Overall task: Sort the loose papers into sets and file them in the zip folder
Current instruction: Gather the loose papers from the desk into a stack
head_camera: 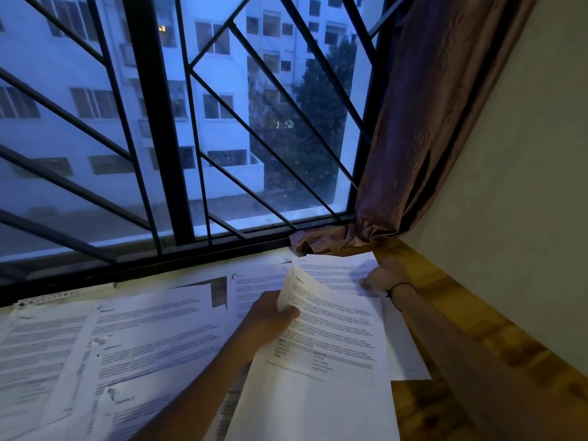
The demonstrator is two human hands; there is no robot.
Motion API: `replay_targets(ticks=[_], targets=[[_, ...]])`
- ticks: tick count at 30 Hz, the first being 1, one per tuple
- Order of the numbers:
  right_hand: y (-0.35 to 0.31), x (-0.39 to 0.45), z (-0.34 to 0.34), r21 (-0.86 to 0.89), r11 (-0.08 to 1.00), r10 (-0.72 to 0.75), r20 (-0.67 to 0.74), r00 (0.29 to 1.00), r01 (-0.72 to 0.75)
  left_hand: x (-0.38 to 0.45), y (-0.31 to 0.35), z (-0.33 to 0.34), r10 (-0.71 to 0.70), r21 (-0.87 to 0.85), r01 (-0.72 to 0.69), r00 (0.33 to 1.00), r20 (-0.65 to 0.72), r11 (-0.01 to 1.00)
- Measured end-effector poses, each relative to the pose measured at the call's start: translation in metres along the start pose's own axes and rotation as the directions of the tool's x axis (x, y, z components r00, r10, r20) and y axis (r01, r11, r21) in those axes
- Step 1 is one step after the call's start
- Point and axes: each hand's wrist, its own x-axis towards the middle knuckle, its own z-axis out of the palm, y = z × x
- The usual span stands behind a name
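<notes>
Overhead, a barred window [178, 122] fills the upper part of the view, its dark metal grille crossed by diagonal bars, with a pale apartment block and a tree outside in dim blue light. To the right hangs a brownish-purple curtain [423, 122], its lower end bunched on the sill beside a plain wall [525, 186]. Below runs the wooden worktop [477, 329], bare wood showing along its right edge. Loose printed papers [127, 338] cover the worktop from the left edge to the middle, overlapping one another at varied angles; their text is too blurred to read.

A printed sheet [331, 351] bearing paragraphs and a small table is held lifted and tilted above the spread, its lower end toward the viewer. The left hand [270, 316] grips this sheet at its upper left edge, thumb on the printed face and fingers curled behind it. A second sheet [334, 272] lies flat at the far right of the spread, just below the curtain's end. The right hand [381, 278] rests on the right part of that sheet; the hand is motion-blurred, so whether its fingers are straight or pinching the paper cannot be told. A thin dark cord bracelet [401, 289] circles the right wrist. No zip folder can be picked out among the papers.
</notes>
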Motion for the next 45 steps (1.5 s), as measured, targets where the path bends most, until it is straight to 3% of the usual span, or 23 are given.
replay_targets(ticks=[3, 5, 7, 10, 14, 21, 25, 28, 30, 34, 40, 43, 45], targets=[[0.008, 0.009, -0.003, 0.259, 0.959, 0.110, 0.038, 0.993, -0.116, 0.002, 0.000, -0.001, -0.010, -0.088, 0.011, 1.000, 0.011, 0.996], [0.012, 0.009, -0.006, 0.411, 0.908, -0.019, 0.218, 0.976, -0.075, 0.003, 0.001, -0.003, -0.021, -0.162, 0.019, 1.000, -0.011, 0.987], [0.021, 0.004, -0.007, 0.641, 0.766, -0.267, 0.395, 0.879, -0.055, 0.006, 0.003, -0.004, -0.022, -0.257, 0.006, 0.998, -0.060, 0.966], [0.042, -0.010, -0.007, 0.842, 0.528, -0.211, 0.253, 0.944, -0.108, 0.012, 0.007, -0.006, -0.014, -0.343, -0.030, 0.992, -0.124, 0.939], [0.048, -0.038, -0.014, 0.942, 0.304, -0.303, 0.239, 0.923, -0.145, 0.023, 0.017, -0.001, -0.045, -0.442, -0.033, 0.985, -0.165, 0.897], [0.042, -0.066, -0.014, 0.920, 0.392, -0.440, 0.213, 0.872, -0.027, 0.032, 0.040, 0.031, -0.055, -0.552, -0.099, 0.965, -0.256, 0.828], [0.046, -0.062, -0.009, 0.961, 0.273, -0.398, 0.067, 0.915, 0.049, 0.036, 0.042, 0.038, -0.059, -0.366, -0.115, 0.900, -0.431, 0.923], [0.046, -0.063, -0.017, 0.981, 0.174, -0.378, -0.013, 0.926, 0.085, 0.035, 0.050, 0.028, -0.055, -0.553, -0.110, 0.960, -0.274, 0.826], [0.041, -0.068, -0.029, 0.984, 0.131, -0.335, -0.072, 0.940, 0.122, 0.035, 0.060, 0.021, 0.054, -0.583, -0.147, 0.983, -0.174, 0.799], [0.022, -0.076, -0.060, 0.979, 0.059, -0.362, -0.160, 0.918, 0.194, 0.028, 0.099, 0.008, 0.318, -0.576, -0.331, 0.939, -0.128, 0.747], [-0.020, -0.094, -0.111, 0.930, 0.037, -0.371, -0.328, 0.869, 0.367, 0.020, 0.155, -0.017, 0.477, -0.534, -0.538, 0.839, -0.263, 0.652], [-0.032, -0.099, -0.115, 0.885, 0.089, -0.362, -0.399, 0.843, 0.457, 0.021, 0.149, -0.019, 0.504, -0.440, -0.599, 0.801, -0.323, 0.669], [-0.031, -0.098, -0.097, 0.881, 0.157, -0.379, -0.364, 0.851, 0.446, 0.024, 0.130, -0.015, 0.500, -0.374, -0.586, 0.810, -0.308, 0.719]])
